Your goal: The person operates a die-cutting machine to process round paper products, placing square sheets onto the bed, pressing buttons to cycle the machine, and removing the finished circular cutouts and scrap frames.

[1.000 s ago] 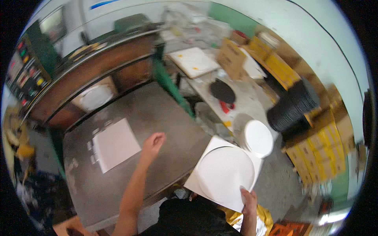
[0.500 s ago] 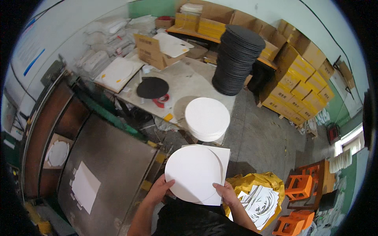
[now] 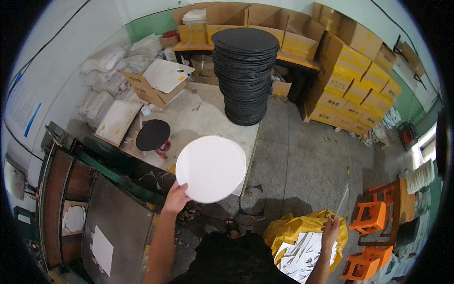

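Observation:
My left hand (image 3: 176,197) grips the near-left edge of a white round board (image 3: 211,170), thumb on top. The board is over the near corner of the table and hides most of the stack of white round boards there; whether it touches that stack I cannot tell. On the right, my right hand (image 3: 330,231) is closed above a yellow bag (image 3: 273,233). From its fingers a thin white strip (image 3: 344,200) slants upward, perhaps a sheet offcut seen edge-on. White card offcuts (image 3: 302,258) fill the bag.
A tall stack of black round boards (image 3: 245,78) stands on the table (image 3: 203,106). Left of it lie a single black disc (image 3: 153,134) and red tape (image 3: 163,150). A machine bed (image 3: 125,222) carries a white sheet (image 3: 103,251). Orange stools (image 3: 367,217) stand right; cartons (image 3: 350,90) behind.
My hands have parted. The left carried the white round board forward and left over the table stack; the right left it and moved right, above the yellow bag. The view has shifted.

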